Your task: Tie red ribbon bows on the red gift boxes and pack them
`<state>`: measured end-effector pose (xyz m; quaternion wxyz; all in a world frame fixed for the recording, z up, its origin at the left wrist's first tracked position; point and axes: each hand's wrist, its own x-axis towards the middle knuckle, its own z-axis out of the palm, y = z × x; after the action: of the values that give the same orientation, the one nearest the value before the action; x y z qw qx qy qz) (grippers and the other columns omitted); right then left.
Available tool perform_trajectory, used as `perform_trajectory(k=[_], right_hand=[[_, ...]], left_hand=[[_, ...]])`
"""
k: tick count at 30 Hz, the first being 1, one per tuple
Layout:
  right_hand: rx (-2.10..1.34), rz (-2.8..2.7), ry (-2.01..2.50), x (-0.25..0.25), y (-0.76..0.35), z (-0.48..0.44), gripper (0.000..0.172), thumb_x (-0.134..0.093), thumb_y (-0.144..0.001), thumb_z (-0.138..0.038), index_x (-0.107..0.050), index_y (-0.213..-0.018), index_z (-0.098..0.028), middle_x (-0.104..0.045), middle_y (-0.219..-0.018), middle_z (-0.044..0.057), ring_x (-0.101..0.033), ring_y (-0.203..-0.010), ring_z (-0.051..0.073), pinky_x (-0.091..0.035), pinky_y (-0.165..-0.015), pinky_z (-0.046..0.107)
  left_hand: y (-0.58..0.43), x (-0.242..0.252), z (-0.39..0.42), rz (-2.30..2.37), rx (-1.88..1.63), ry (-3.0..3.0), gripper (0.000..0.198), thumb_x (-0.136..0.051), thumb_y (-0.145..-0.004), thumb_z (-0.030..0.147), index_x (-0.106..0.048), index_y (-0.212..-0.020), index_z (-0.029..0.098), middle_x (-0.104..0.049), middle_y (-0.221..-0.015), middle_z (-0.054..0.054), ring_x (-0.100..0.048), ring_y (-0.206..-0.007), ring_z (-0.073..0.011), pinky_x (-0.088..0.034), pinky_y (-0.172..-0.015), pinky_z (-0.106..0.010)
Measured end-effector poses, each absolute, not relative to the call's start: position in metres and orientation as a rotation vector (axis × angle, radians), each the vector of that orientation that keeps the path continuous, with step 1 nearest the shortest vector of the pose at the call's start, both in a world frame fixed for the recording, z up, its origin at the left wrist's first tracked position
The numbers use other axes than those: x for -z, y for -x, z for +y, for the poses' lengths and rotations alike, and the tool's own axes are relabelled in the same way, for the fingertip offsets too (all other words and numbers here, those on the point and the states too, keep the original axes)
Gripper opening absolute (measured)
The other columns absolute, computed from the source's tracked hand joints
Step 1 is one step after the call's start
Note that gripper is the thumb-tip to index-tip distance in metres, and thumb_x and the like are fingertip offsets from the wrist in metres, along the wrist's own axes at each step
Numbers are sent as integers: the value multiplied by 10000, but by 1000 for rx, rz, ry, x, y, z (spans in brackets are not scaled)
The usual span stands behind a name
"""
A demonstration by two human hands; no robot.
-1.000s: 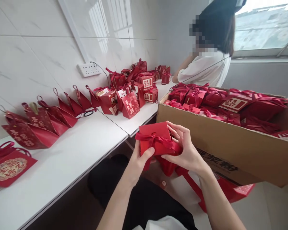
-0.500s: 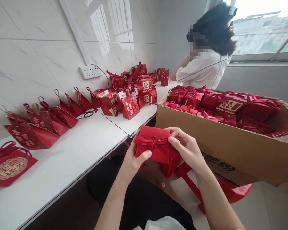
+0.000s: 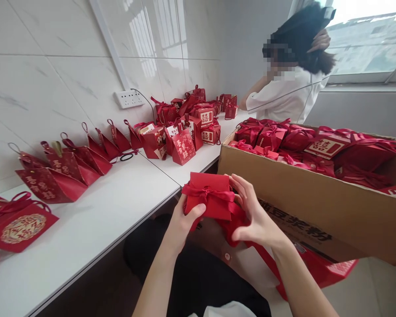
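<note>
A small red gift box with a flap top is held over my lap, just off the table edge. A red ribbon runs around it, tied in a bow at the front. My left hand grips the box from the left, thumb on its front face and the other fingers behind. My right hand is at the box's right side, thumb spread away from the fingers. Its fingertips are by the upper right edge; whether they touch it I cannot tell. More red material hangs below the box.
Red gift bags line the white table on the left, near scissors. Several gift boxes are piled farther back. A cardboard carton full of ribboned boxes stands at right. A person is by the window.
My right thumb has come off the front of the gift box, and the right hand has opened. My left hand keeps its hold. The other person's hand has risen behind the head.
</note>
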<state>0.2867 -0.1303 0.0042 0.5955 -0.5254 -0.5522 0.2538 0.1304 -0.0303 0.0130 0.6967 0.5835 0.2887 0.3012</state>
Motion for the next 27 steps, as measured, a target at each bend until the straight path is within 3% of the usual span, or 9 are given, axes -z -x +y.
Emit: perform_trajectory(k=[2,5,8,10,13,15,20,24,27], right_hand=[[-548,-1331,1339,-1,-285,-130,1103,-824,-585,-406,-129,-1440,-349,-207,-1518,82,-268,-1377,297,-351,-1071,458],[-463,-1278,1410,1,-283,-127,1013,-759,-671,-277,-109,-1444,-358,-237,-1501,85,-283,-1376,276,-387,-1051,468],[-451,-1256,1402,1,-283,-124,1014,-758,-655,-240,-127,-1440,-359,-294,-1471,88,-301,-1369,273,-404,-1041,473],[-452,-1246,1403,1,-283,-123,1014,-764,-643,-240,-142,-1436,-351,-327,-1451,94,-302,-1369,277,-407,-1038,477],[-452,-1226,1400,1,-285,-122,1002,-765,-640,-244,-157,-1430,-341,-345,-1439,100,-293,-1374,275,-415,-1032,468],[-454,-1215,1393,2,-286,-121,999,-766,-638,-236,-162,-1426,-343,-335,-1446,99,-283,-1379,275,-419,-1030,461],[-448,-1197,1339,6,-288,-123,1000,-777,-628,-215,-178,-1414,-363,-324,-1444,92,-260,-1389,278,-413,-1035,464],[-443,-1173,1327,4,-291,-126,992,-775,-634,-216,-184,-1417,-362,-330,-1439,97,-286,-1377,283,-430,-1023,460],[-403,-1172,1364,2,-298,-131,1001,-771,-636,-209,-174,-1426,-356,-327,-1450,102,-303,-1369,290,-451,-1006,453]], left_hand=[[-131,-14,-31,627,-681,-1318,432,-662,-738,404,-564,-1109,204,-657,-964,-49,-615,-821,-199,-475,-691,-276],[-130,-17,-31,588,-710,-1343,499,-638,-754,465,-547,-1175,212,-626,-1128,-70,-585,-1033,-239,-457,-873,-322],[-128,-18,-27,676,-805,-1397,514,-531,-822,535,-519,-1225,218,-540,-1282,-79,-493,-1194,-243,-402,-977,-334],[-128,-19,-25,799,-939,-1479,428,-512,-849,511,-554,-1153,212,-567,-1216,-76,-523,-1143,-222,-418,-944,-319],[-129,-18,-29,879,-1236,-1733,174,-541,-871,367,-596,-907,206,-605,-913,-35,-585,-867,-164,-452,-785,-277],[-132,-18,-36,758,-1483,-2029,26,-579,-850,241,-595,-854,221,-577,-787,-7,-555,-747,-143,-432,-722,-272],[-140,-14,-54,307,-1749,-2695,218,-684,-748,119,-639,-917,251,-578,-650,12,-532,-657,-150,-371,-716,-313],[-146,-16,-58,312,-1721,-2663,201,-671,-752,120,-635,-898,254,-603,-643,11,-548,-645,-156,-371,-704,-313],[-149,-16,-44,585,-1643,-2382,89,-614,-800,188,-618,-862,251,-622,-682,1,-557,-656,-161,-402,-704,-307]])
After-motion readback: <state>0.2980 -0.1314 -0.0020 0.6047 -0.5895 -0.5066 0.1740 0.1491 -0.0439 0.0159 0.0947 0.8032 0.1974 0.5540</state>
